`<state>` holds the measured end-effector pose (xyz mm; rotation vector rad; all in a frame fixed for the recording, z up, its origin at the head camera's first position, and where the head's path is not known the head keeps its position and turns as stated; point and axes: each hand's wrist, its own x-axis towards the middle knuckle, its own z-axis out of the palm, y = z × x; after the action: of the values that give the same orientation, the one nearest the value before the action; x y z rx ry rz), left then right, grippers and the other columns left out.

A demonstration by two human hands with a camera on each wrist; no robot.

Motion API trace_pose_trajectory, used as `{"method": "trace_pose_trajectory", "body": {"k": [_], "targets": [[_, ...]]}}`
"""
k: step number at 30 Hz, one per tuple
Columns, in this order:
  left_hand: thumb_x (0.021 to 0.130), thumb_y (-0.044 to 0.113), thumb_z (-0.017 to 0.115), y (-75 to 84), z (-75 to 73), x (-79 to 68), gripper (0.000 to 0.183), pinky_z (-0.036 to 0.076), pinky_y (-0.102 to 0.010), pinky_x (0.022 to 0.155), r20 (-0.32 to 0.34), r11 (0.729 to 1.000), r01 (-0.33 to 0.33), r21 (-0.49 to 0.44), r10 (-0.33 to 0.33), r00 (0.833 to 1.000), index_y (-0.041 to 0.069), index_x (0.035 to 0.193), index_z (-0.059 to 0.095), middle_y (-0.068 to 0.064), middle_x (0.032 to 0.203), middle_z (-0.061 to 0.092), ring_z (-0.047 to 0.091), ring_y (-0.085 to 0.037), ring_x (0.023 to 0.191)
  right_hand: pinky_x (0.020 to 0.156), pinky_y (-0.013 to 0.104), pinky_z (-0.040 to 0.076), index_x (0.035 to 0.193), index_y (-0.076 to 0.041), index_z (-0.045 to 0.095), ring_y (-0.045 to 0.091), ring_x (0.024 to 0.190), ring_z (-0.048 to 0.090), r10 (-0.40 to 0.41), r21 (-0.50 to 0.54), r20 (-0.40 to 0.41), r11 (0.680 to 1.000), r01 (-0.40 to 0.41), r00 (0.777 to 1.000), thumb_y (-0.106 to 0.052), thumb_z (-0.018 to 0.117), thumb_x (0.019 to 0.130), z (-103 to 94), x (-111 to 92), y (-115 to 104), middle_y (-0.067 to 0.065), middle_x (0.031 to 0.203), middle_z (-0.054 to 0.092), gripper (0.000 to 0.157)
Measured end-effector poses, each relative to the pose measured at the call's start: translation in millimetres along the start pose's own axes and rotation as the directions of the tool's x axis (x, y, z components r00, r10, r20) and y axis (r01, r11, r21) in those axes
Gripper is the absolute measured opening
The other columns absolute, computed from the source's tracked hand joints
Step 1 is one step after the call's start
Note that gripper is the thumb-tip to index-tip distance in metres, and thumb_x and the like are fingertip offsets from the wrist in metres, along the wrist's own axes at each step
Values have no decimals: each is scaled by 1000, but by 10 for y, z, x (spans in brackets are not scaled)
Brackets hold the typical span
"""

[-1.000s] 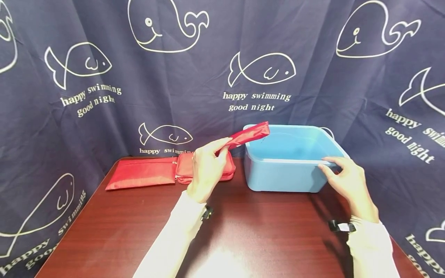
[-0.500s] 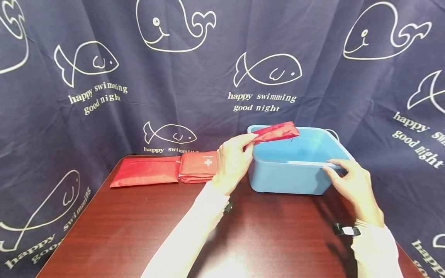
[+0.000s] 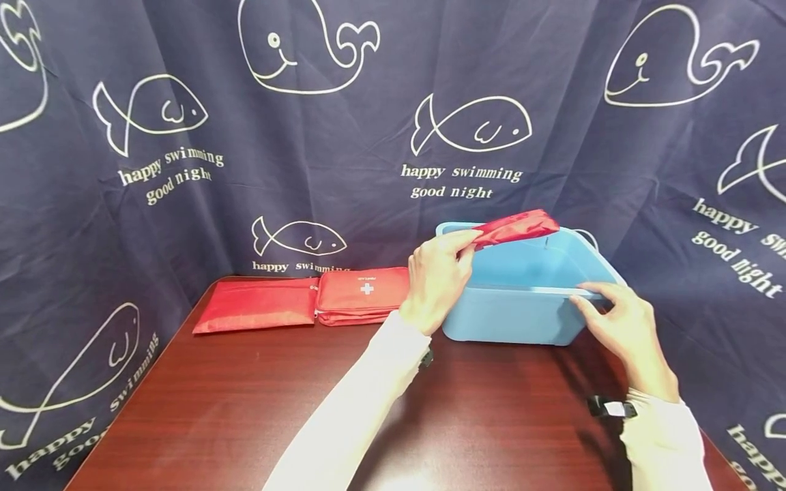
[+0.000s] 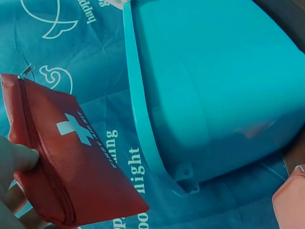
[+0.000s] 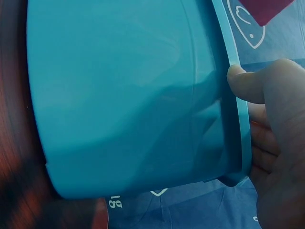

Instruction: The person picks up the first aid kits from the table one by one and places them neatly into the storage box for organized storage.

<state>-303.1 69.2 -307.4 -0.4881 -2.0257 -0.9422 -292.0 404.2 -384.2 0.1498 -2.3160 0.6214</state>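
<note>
My left hand (image 3: pixel 439 276) pinches a small red zippered first aid pouch (image 3: pixel 517 228) and holds it over the open top of the blue plastic bin (image 3: pixel 516 317). In the left wrist view the pouch (image 4: pixel 86 157) shows a white cross, lettering, and a zipper along the edge by my thumb. At the bin's front right corner, my right hand (image 3: pixel 623 327) grips the rim between thumb and fingers. The right wrist view shows that thumb on the outer side of the rim (image 5: pixel 232 86), the fingers curling over to the inner side.
Left of the bin lies a red first aid case (image 3: pixel 350 296) with a white cross. A flat red zippered pouch (image 3: pixel 260 305) sits beside it at the table's back left. Behind the brown table (image 3: pixel 276 402) hangs a dark blue curtain (image 3: pixel 344 157) with whale and fish drawings.
My left hand has carried the small red pouch rightward, from beside the bin to over its opening. The first aid case is now more exposed. My right hand stays on the rim.
</note>
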Motion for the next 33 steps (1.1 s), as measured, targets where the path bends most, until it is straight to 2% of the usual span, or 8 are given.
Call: {"method": "trace_pose_trajectory", "body": {"k": [4, 9, 13, 17, 21, 23, 28, 33], "targets": [[93, 13, 67, 37, 75, 25, 31, 52, -31, 58, -11, 1000, -5, -2, 5, 1000, 35, 109, 83, 16, 102, 78, 75, -13, 79, 80, 9, 30, 106, -18, 81, 5, 91, 56, -1, 3, -3, 1000, 1, 1000, -25, 83, 84, 6, 2, -2, 7, 104, 76, 23], [94, 15, 68, 80, 179, 43, 29, 51, -29, 57, 7, 1000, -11, 0, 11, 1000, 35, 109, 82, 16, 102, 78, 75, -12, 81, 80, 12, 31, 106, -18, 80, 8, 91, 56, -5, -2, -1, 1000, 5, 1000, -25, 83, 84, 3, 11, 0, 7, 104, 76, 23], [96, 16, 66, 125, 259, 53, 29, 50, -29, 57, 31, 1000, -14, 18, 13, 999, 36, 111, 82, 17, 101, 78, 75, -10, 81, 81, 10, 30, 107, -19, 80, 12, 93, 57, 4, -2, 17, 1000, -4, 1000, -26, 82, 86, 5, 7, 3, 7, 106, 77, 23], [96, 16, 67, 176, 339, 62, 29, 53, -31, 61, 37, 999, -16, 34, 15, 999, 36, 112, 82, 17, 99, 78, 74, -9, 81, 81, 11, 31, 108, -19, 80, 17, 94, 58, 17, -7, 26, 1000, -16, 1000, -27, 81, 87, 8, -10, 4, 8, 106, 77, 23], [95, 16, 69, 214, 388, 76, 28, 53, -30, 63, 26, 999, -19, 47, 18, 1000, 36, 111, 82, 17, 97, 79, 75, -10, 80, 80, 16, 34, 107, -19, 80, 7, 91, 56, 18, -11, 19, 1000, -17, 1000, -27, 83, 85, 12, 5, -2, 8, 105, 77, 23], [95, 16, 69, 237, 413, 71, 29, 52, -31, 61, 29, 998, -19, 53, 17, 999, 36, 111, 82, 16, 97, 79, 75, -12, 79, 80, 14, 34, 107, -18, 80, 5, 91, 55, 17, -8, 13, 1000, -17, 1000, -26, 83, 85, 13, -11, 4, 8, 105, 77, 23], [95, 17, 69, 273, 479, 78, 29, 51, -31, 57, 30, 996, -4, 88, 1, 1000, 38, 111, 82, 16, 95, 79, 75, -14, 76, 81, 9, 30, 108, -18, 80, 12, 94, 57, 4, -3, 25, 1000, -4, 1000, -26, 82, 86, 19, -9, 7, 8, 106, 77, 23], [95, 19, 69, 306, 563, 87, 28, 49, -30, 55, 43, 993, -2, 115, -3, 999, 39, 111, 81, 16, 91, 78, 74, -16, 72, 80, 21, 37, 107, -19, 80, 7, 90, 56, 10, -9, 21, 1000, -10, 1000, -27, 83, 85, 12, -5, 20, 8, 104, 77, 24]]}}
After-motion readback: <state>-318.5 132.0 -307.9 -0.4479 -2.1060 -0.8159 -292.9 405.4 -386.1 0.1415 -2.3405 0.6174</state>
